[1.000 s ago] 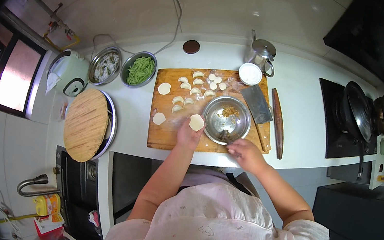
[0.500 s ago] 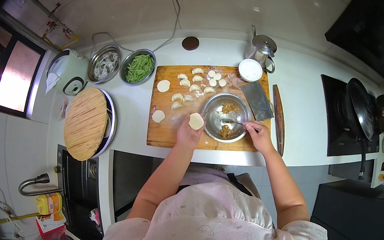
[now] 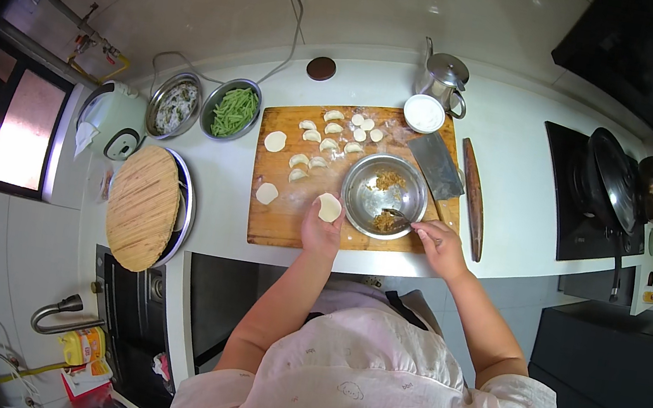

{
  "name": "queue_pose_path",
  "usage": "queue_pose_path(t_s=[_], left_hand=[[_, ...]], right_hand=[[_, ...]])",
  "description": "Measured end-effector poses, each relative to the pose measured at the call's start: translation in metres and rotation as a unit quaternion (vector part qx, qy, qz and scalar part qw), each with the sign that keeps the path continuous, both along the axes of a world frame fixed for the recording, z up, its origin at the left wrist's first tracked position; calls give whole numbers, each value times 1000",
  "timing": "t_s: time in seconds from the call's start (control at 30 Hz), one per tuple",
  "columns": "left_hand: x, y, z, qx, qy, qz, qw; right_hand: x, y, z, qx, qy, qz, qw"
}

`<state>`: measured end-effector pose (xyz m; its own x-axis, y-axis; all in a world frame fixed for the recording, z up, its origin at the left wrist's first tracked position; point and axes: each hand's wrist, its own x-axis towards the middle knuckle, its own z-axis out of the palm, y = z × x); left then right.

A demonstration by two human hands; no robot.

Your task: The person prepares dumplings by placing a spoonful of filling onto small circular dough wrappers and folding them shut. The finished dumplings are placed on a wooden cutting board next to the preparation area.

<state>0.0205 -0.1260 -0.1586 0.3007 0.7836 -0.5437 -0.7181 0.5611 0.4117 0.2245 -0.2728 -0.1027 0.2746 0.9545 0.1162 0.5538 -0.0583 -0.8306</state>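
Note:
My left hand (image 3: pixel 320 235) holds a round dumpling wrapper (image 3: pixel 330 208) on its fingers, left of a steel mixing bowl (image 3: pixel 358 190). In my right hand (image 3: pixel 440 248) is a metal spoon (image 3: pixel 400 214), its head down in the brown filling (image 3: pixel 383 222) at the near side of the bowl. A second clump of filling lies farther back. Beneath is a floured wooden board (image 3: pixel 281 227). Several folded dumplings (image 3: pixel 328 145) and small dough rounds (image 3: pixel 359 135) lie behind the bowl. Two flat wrappers, one of them the far wrapper (image 3: pixel 274 142), rest along the board's left side.
A cleaver (image 3: pixel 437 168) lies on the board's right, beside a rolling pin (image 3: pixel 471 199). Behind stand a bowl of white powder (image 3: pixel 423 114) and a steel kettle (image 3: pixel 448 70). Green beans (image 3: pixel 234 113) fill a bowl at left, near a round wooden lid (image 3: pixel 144 208). A cooktop (image 3: pixel 574 193) is far right.
The spoon has moved from the middle of the bowl down into the nearer clump of filling. My left hand still holds the wrapper, now tilted a little. The whole view has shifted slightly.

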Motion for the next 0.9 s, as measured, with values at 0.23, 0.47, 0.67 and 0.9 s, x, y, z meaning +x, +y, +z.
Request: queue_pose_path(t_s=[0.23, 0.47, 0.67, 0.9], left_hand=[[-1, -17, -4, -26, 44, -16, 999], [1, -28, -15, 15, 155, -117, 981], [7, -34, -13, 4, 191, -147, 971], [9, -34, -17, -6, 167, -130, 977]], right_hand=[[-13, -9, -7, 1, 23, -3, 1000], [-23, -13, -14, 33, -4, -8, 999], [-31, -15, -11, 42, -39, 1, 998], [-35, -12, -13, 64, -37, 4, 997]])
